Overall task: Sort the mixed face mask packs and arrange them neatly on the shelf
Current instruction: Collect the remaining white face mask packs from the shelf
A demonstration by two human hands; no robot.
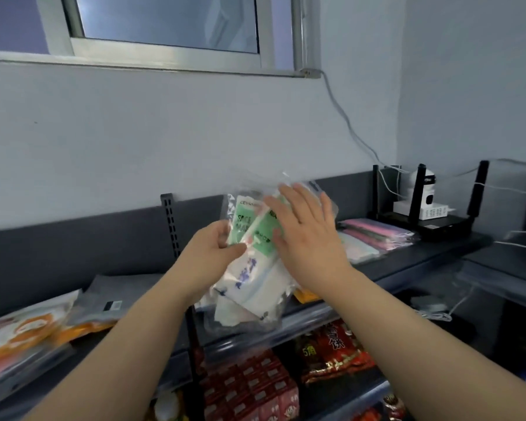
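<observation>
1. The left hand (208,253) pinches face mask packs (249,287) above the dark shelf (438,249); the right hand (308,235) presses them, fingers spread.
2. Pink packs (377,230) and a router (438,226) sit on the shelf, beneath a grey wall (134,141) and window (170,22).

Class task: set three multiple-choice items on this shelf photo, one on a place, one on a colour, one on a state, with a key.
1. Where do the pink mask packs lie? A. on the floor B. on the top shelf, right of the hands C. on a chair
2. What colour are the labels on the held packs? A. purple B. black C. green
3. How is the right hand? A. flat, fingers straight, on the packs B. clenched, empty C. out of view
Key: 1 B, they lie beside the router; 2 C, green panels show through the clear wrap; 3 A, it lies spread over the bundle the left hand grips.
</observation>
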